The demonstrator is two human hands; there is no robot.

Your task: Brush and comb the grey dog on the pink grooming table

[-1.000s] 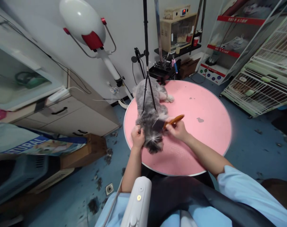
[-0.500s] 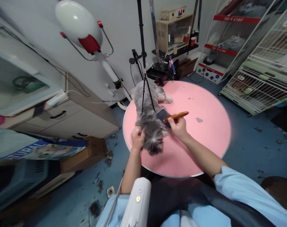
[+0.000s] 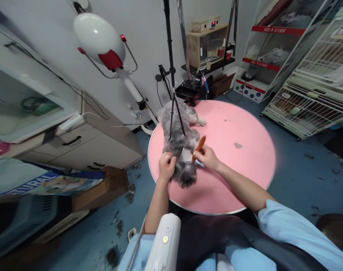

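While the right hand [image 3: 208,157] grips the brush [image 3: 200,144] over the dog [image 3: 177,143] on the desk [image 3: 239,165], the left hand [image 3: 167,165] curls tight on its fur [image 3: 180,169]; a sudden jerk could make the brush scratch the dog.

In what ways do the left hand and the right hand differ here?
The left hand is closed at the dog's head, apparently on fur; the right hand grips a brush. The left hand is near the edge of the pink table; the right hand is above its middle. Both are bare.
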